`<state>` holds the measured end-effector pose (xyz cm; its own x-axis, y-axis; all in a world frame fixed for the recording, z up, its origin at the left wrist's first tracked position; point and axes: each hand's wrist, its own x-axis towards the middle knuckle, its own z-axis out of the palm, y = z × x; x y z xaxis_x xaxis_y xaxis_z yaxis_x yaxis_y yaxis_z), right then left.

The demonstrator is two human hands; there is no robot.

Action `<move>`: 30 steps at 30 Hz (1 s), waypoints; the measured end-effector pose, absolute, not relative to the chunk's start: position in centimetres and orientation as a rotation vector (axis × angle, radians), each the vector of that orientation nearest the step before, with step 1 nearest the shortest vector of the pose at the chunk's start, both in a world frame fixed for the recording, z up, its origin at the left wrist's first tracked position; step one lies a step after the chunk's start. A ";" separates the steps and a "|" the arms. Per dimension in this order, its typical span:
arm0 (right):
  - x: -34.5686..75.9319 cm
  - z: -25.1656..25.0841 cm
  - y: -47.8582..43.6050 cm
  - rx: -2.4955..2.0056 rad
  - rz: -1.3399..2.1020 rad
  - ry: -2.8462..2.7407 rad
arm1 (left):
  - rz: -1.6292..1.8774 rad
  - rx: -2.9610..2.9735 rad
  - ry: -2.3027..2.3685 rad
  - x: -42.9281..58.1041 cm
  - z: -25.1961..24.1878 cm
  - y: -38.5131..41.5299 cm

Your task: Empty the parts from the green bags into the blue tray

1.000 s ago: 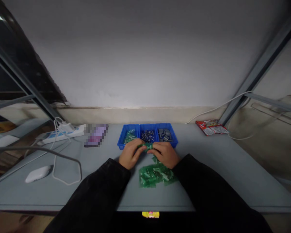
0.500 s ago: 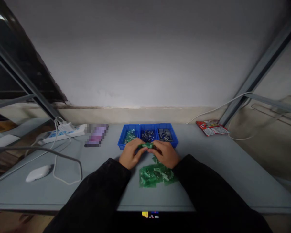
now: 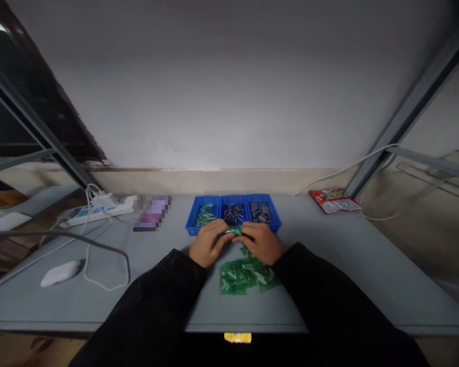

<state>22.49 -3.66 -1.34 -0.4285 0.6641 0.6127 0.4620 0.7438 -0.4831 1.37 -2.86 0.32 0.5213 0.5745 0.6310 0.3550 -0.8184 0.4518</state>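
Between my two hands is a small green plastic bag (image 3: 235, 231), pinched at its left end by my left hand (image 3: 209, 243) and at its right by my right hand (image 3: 263, 242). Fingers partly hide it, and its contents are hard to make out. Just beyond stand three joined blue bins: the left bin (image 3: 190, 223) has small pieces in green and silver, the middle bin (image 3: 232, 198) thin metal pins or screws, the right bin (image 3: 276, 216) dark grey cylinders. Nearer me, several filled green bags (image 3: 245, 275) lie on the table, partly under my right wrist.
On the left are a white power strip (image 3: 99, 210) with plugs and cables, a blurred-out phone (image 3: 153, 213) and a white earbud case (image 3: 60, 273). A red packet (image 3: 334, 201) lies at the back right beside a metal frame post (image 3: 382, 135).
Both hands stay nearly in place, shifting only slightly. The small green bag between the fingers looks a little more bunched and turned.
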 end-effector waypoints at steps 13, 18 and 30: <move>22.7 -0.7 -3.9 -0.822 0.339 -2.002 | 1.268 2.434 0.856 1.5 0.4 -2.9; 22.7 -0.9 -3.8 -0.796 0.349 -2.037 | 1.254 2.460 0.782 1.5 0.5 -3.0; 22.3 -0.4 -4.6 -0.854 0.350 -2.090 | 1.270 2.494 0.753 1.6 0.7 -3.0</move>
<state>22.35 -4.57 -0.39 -0.4237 0.6815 0.5967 0.4496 0.7301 -0.5146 1.59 -2.97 0.70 0.4885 0.5462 0.6804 0.3353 -0.8374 0.4316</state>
